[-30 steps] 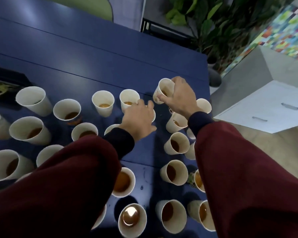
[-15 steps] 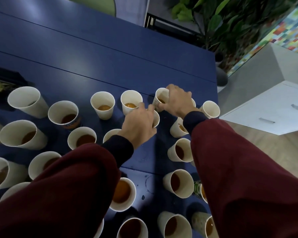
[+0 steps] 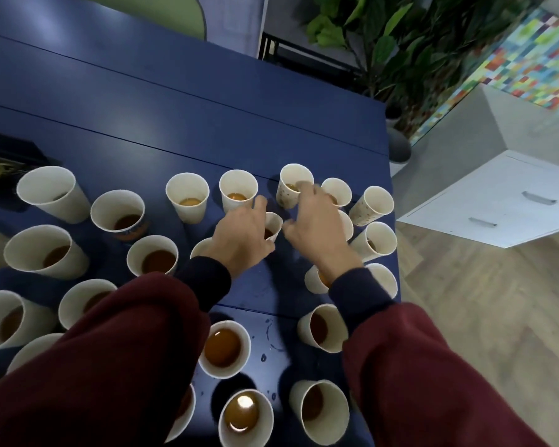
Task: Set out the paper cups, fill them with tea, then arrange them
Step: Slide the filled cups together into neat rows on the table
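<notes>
your left hand (image 3: 239, 240) curls round half-hidden cup (image 3: 274, 224) mid-table, forefinger and thumb either side of it. your right hand (image 3: 313, 221) hovers just beside, fingers spread, fingertips (image 3: 305, 190) at rim of speckled cup (image 3: 288, 193) in far row; motion blur, cannot tell whether you grip it. tea-filled paper cups (image 3: 245, 341) stand upright across blue table (image 3: 142, 124).

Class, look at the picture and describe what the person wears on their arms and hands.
The left sleeve and right sleeve are loose, dark red fabric, each ending in a dark navy cuff at the wrist. The left hand and right hand are bare: no gloves, and no ring or watch shows.
</notes>
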Demonstrator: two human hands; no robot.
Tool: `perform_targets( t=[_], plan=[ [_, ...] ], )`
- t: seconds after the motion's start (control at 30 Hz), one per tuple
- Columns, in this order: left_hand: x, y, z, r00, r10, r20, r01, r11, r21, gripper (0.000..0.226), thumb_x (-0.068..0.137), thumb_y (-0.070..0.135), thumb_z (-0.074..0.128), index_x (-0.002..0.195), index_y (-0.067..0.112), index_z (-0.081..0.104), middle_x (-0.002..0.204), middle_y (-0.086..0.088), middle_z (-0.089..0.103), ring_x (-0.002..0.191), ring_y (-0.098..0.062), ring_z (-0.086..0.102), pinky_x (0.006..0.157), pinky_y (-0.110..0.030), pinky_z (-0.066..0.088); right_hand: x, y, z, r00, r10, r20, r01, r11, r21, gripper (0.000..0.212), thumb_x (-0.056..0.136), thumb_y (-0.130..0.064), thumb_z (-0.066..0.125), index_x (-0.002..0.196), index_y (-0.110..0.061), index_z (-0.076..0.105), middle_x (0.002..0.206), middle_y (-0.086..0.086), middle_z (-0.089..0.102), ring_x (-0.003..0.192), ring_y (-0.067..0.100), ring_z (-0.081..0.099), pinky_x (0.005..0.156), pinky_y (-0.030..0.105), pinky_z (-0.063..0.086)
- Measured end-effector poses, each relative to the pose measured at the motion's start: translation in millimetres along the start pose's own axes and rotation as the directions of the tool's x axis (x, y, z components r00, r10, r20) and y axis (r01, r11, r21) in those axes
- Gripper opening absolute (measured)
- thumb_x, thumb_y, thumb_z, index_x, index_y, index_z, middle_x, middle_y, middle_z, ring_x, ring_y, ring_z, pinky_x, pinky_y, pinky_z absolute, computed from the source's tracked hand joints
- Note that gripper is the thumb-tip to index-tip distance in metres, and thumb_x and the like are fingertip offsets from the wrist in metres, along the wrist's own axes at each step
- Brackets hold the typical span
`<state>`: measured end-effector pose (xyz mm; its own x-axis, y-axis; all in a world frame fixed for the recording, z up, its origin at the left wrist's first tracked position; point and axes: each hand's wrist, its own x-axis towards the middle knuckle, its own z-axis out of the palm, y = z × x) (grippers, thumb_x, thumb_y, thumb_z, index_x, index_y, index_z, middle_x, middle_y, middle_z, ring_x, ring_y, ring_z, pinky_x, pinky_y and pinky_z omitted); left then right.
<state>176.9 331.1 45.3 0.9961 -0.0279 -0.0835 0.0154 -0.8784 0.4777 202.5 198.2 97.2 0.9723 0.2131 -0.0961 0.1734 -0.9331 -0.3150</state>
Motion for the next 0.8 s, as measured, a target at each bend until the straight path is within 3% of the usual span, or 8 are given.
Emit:
perform_targets(
  t=[0.2, 0.33, 0.47, 0.57, 0.63, 0.8],
  plan=[
    [-15.1, -9.3, -12.6, 0.99, 0.034, 0.14, -0.029, 0.999, -0.037, 0.054, 0.077, 0.027, 0.081, 0.117, 0.01, 0.049, 0.119, -0.009, 0.06, 0.103, -0.033, 0.062, 0.084, -0.043, 0.049, -23.4, -13.0, 33.2, 0.966, -0.037, 0.255, 0.024, 0.998, 0.055, 0.096, 0.084, -0.019, 0.078, 0.157, -0.014, 0.017, 0.149, 0.018, 0.038, 0.128, 0.04, 0.051, 0.099, 0.042, 0.042],
    [-11.7, -15.0, -31.8, 0.984, -0.006, 0.179, 0.002, 1.0, 0.025, 0.056, 0.08, 0.02, 0.077, 0.127, 0.009, 0.05, 0.128, -0.01, 0.053, 0.113, -0.029, 0.057, 0.095, -0.038, 0.048, -18.2, -8.8, 39.9, 0.939, -0.041, 0.34, 0.033, 0.999, 0.028, 0.105, 0.08, -0.035, 0.083, 0.158, -0.023, 0.015, 0.147, 0.015, 0.038, 0.127, 0.039, 0.052, 0.103, 0.045, 0.042],
    [3.8, -17.0, -49.3, 0.998, -0.057, 0.031, 0.054, 0.993, 0.101, 0.048, 0.089, 0.023, 0.068, 0.131, 0.008, 0.052, 0.13, -0.013, 0.05, 0.117, -0.029, 0.051, 0.097, -0.037, 0.041, -11.5, -9.9, 45.3, 0.943, -0.06, 0.328, 0.068, 0.998, -0.014, 0.097, 0.077, -0.05, 0.082, 0.152, -0.025, 0.026, 0.138, 0.012, 0.045, 0.119, 0.039, 0.056, 0.098, 0.047, 0.048],
    [18.0, -24.2, -50.6, 0.996, -0.054, -0.074, 0.061, 0.993, 0.105, 0.057, 0.087, 0.031, 0.071, 0.135, 0.009, 0.048, 0.133, -0.015, 0.046, 0.12, -0.03, 0.045, 0.101, -0.04, 0.04, -6.0, -11.1, 49.6, 0.956, -0.084, 0.28, 0.098, 0.995, -0.036, 0.075, 0.078, -0.053, 0.079, 0.134, -0.02, 0.041, 0.127, 0.01, 0.053, 0.111, 0.037, 0.058, 0.091, 0.046, 0.05],
    [26.7, -27.7, -49.9, 0.997, -0.05, -0.054, 0.054, 0.995, 0.086, 0.064, 0.085, 0.032, 0.074, 0.136, 0.009, 0.043, 0.136, -0.017, 0.042, 0.121, -0.033, 0.045, 0.101, -0.041, 0.04, -4.4, -12.4, 51.4, 0.964, -0.091, 0.251, 0.102, 0.994, -0.031, 0.064, 0.079, -0.049, 0.077, 0.123, -0.018, 0.044, 0.122, 0.01, 0.055, 0.106, 0.036, 0.059, 0.086, 0.045, 0.05],
    [40.7, -30.3, -47.8, 0.994, -0.081, 0.08, 0.077, 0.996, 0.048, 0.076, 0.082, 0.028, 0.078, 0.142, 0.011, 0.033, 0.136, -0.021, 0.041, 0.117, -0.04, 0.053, 0.096, -0.044, 0.045, 3.1, -7.1, 53.7, 0.988, -0.023, 0.15, 0.025, 1.0, -0.016, 0.056, 0.082, -0.046, 0.074, 0.119, -0.015, 0.045, 0.119, 0.012, 0.059, 0.103, 0.038, 0.061, 0.081, 0.044, 0.05]
  ],
)
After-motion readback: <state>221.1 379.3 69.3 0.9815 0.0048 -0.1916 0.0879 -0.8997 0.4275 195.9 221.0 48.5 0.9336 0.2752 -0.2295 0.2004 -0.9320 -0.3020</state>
